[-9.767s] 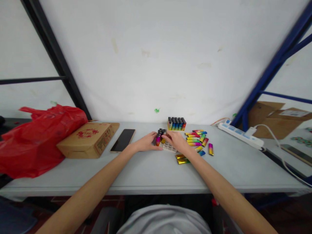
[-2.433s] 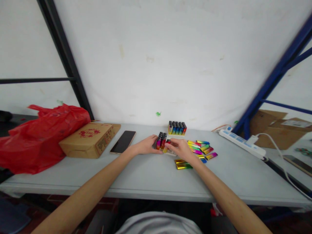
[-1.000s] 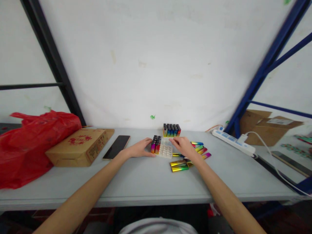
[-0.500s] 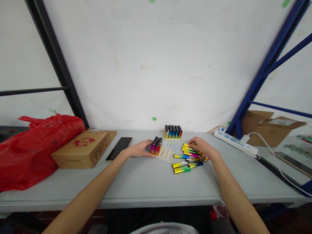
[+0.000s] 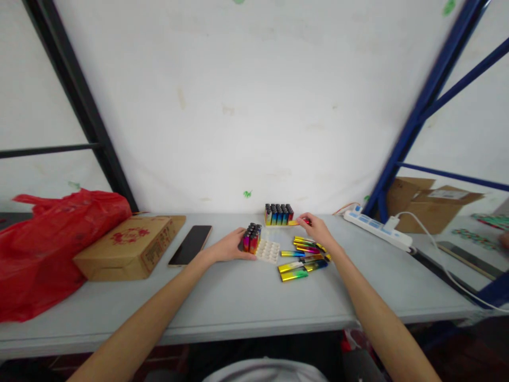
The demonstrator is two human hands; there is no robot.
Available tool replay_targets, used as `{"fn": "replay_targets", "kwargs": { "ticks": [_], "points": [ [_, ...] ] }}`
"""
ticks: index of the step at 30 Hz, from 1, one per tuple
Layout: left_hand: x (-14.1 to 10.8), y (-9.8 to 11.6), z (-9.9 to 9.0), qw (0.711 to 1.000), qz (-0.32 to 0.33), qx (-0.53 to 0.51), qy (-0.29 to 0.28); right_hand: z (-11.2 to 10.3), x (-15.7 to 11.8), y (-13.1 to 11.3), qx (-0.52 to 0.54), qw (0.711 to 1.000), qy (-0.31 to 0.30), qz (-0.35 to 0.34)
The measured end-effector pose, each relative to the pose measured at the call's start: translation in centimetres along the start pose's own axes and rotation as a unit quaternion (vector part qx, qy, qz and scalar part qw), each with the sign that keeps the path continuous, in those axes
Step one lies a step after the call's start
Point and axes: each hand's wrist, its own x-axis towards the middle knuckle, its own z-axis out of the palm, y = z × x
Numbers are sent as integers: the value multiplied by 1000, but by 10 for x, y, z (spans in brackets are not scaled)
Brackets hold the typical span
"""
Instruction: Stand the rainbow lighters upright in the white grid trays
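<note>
My left hand is curved round the left end of a white tray with round cups, thumb at its near side. Several upright lighters with shiny red and purple bodies and black tops fill that end; the cups to the right hold nothing. My right hand is raised above the table, fingers pinched on a lighter with a yellow body that points left. Loose lighters in yellow, green, blue and pink lie in a spread below and left of the right hand.
A full block of upright lighters stands by the wall. Left are a dark phone, a cardboard box and a red plastic bag. A white power strip with cables lies right, before an open carton.
My right hand has lifted away from the loose pile, up and to the left, with a lighter in its fingers. My left hand stays at the tray. The view has shifted slightly.
</note>
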Motion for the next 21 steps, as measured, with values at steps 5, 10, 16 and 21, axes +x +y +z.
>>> {"fn": "replay_targets", "kwargs": {
  "ticks": [5, 10, 16, 21],
  "points": [
    [0, 1, -2, 1000, 9, -5, -1, 19, -4, -20, 165, 985, -17, 49],
    [-1, 4, -2, 1000, 8, -9, 1, 40, -11, -39, 349, 929, -58, 112],
    [-2, 5, -2, 1000, 14, -1, -1, 43, -18, -52, 388, 903, -149, 112],
    [-1, 4, -2, 1000, 17, 6, 4, 40, -19, -55, 148, 985, -71, 58]
  ]
}}
